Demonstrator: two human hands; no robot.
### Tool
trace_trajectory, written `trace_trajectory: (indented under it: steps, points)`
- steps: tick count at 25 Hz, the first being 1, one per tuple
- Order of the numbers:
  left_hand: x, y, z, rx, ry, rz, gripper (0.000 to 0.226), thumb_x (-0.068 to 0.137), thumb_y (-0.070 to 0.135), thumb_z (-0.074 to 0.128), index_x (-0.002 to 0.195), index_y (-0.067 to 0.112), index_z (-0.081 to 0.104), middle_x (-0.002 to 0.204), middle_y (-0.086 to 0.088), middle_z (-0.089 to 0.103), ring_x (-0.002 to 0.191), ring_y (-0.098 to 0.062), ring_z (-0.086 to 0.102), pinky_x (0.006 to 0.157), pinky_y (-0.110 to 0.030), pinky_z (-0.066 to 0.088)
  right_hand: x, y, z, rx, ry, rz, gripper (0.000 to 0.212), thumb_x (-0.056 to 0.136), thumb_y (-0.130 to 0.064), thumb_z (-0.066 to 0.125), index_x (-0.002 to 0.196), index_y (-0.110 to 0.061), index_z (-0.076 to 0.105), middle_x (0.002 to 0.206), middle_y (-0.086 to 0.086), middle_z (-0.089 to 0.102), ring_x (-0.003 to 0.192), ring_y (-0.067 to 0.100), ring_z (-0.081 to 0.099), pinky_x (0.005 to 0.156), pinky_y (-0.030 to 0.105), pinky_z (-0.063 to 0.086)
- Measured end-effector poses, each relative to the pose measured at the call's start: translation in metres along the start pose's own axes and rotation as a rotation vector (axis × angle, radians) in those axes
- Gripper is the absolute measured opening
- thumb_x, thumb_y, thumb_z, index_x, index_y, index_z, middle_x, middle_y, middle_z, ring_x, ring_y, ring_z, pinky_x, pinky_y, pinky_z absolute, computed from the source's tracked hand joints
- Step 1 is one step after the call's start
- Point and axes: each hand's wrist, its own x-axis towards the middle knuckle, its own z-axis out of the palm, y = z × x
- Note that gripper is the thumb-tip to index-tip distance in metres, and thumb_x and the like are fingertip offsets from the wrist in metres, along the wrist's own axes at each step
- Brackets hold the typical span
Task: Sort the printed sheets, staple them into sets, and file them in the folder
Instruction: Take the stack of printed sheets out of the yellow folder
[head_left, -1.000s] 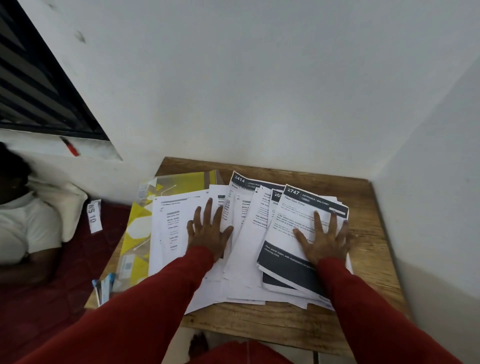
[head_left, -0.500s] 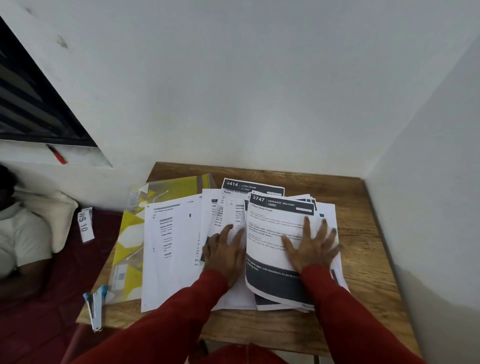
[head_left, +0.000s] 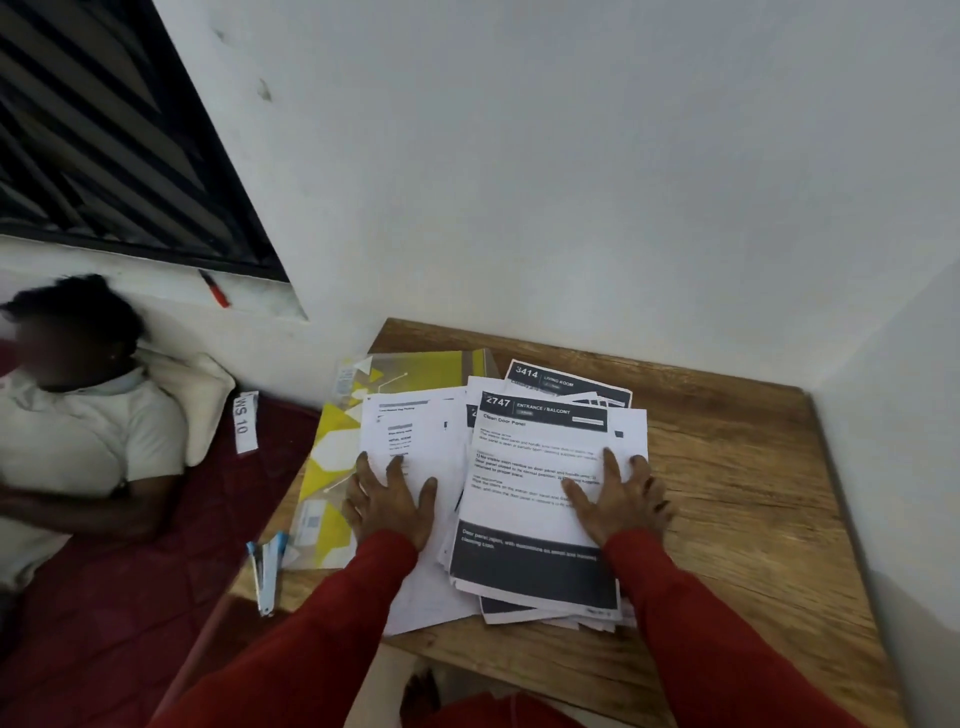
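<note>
Looks like I'm at the sorting step, left hand (head_left: 390, 501) and right hand (head_left: 621, 496) both flat, gripping nothing, pressing the printed sheets (head_left: 540, 483) on the table (head_left: 737, 467) beside the folder (head_left: 337, 447), so next I'd square them up for the stapler (head_left: 266, 571).

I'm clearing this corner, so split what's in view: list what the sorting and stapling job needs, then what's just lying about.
For the job:
- sheets, under the left hand and right hand
- stapler
- folder
- table

Lying about:
- red pen on the sill
- tag marked WS 10
- pillow
</note>
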Motion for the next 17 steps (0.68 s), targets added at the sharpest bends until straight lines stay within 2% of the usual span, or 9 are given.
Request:
trace_trajectory:
  steps: [2, 4, 8, 11, 14, 17]
  points:
    - [0.007, -0.004, -0.003, -0.025, -0.052, -0.063, 0.07, 0.087, 0.058, 0.052, 0.146, 0.025, 0.032, 0.156, -0.014, 0.008, 0.14, -0.039, 0.015, 0.115, -0.051, 0.014, 0.003, -0.003, 0.0, 0.064, 0.022, 0.067, 0.095, 0.077, -0.081, 0.042, 0.151, -0.033, 0.007, 0.157, 0.013, 0.002, 0.142, 0.041, 0.01, 0.11, 0.058, 0.017]
    - [0.012, -0.003, -0.005, -0.101, -0.061, -0.111, 0.073, 0.086, 0.056, 0.057, 0.147, 0.025, 0.03, 0.155, -0.015, 0.013, 0.139, -0.039, 0.017, 0.114, -0.051, 0.015, 0.003, 0.0, 0.001, 0.113, 0.011, 0.146, 0.097, 0.076, -0.08, 0.043, 0.151, -0.03, 0.007, 0.157, 0.016, 0.001, 0.143, 0.041, 0.007, 0.111, 0.058, 0.014]
    - [0.027, 0.004, -0.009, -0.199, -0.019, -0.207, 0.08, 0.081, 0.051, 0.067, 0.145, 0.02, 0.03, 0.148, -0.019, 0.029, 0.135, -0.04, 0.026, 0.109, -0.052, 0.024, -0.001, 0.004, -0.003, 0.078, 0.011, 0.154, 0.088, 0.078, -0.079, 0.043, 0.148, -0.03, 0.019, 0.154, 0.016, 0.012, 0.139, 0.038, 0.015, 0.107, 0.057, 0.019]
    - [0.045, 0.005, -0.009, -0.237, -0.089, -0.26, 0.079, 0.08, 0.049, 0.07, 0.14, 0.01, 0.036, 0.138, -0.025, 0.044, 0.129, -0.042, 0.039, 0.106, -0.047, 0.031, -0.002, 0.009, -0.005, 0.116, 0.039, 0.154, 0.08, 0.081, -0.072, 0.047, 0.146, -0.03, 0.025, 0.152, 0.013, 0.017, 0.134, 0.036, 0.021, 0.106, 0.055, 0.022]
    - [0.059, 0.005, -0.009, -0.26, -0.179, -0.203, 0.064, 0.082, 0.047, 0.069, 0.126, 0.004, 0.052, 0.126, -0.023, 0.058, 0.118, -0.041, 0.052, 0.102, -0.045, 0.041, 0.0, 0.011, -0.001, 0.235, 0.016, 0.163, 0.077, 0.083, -0.068, 0.051, 0.146, -0.03, 0.028, 0.153, 0.011, 0.017, 0.135, 0.036, 0.021, 0.109, 0.055, 0.021]
    - [0.055, 0.016, -0.016, -0.331, -0.225, -0.05, 0.049, 0.086, 0.039, 0.067, 0.12, 0.006, 0.057, 0.123, -0.018, 0.061, 0.113, -0.037, 0.057, 0.096, -0.039, 0.045, -0.001, 0.008, 0.001, 0.303, -0.006, 0.152, 0.072, 0.083, -0.065, 0.054, 0.143, -0.032, 0.033, 0.152, 0.01, 0.017, 0.132, 0.036, 0.022, 0.109, 0.054, 0.021]
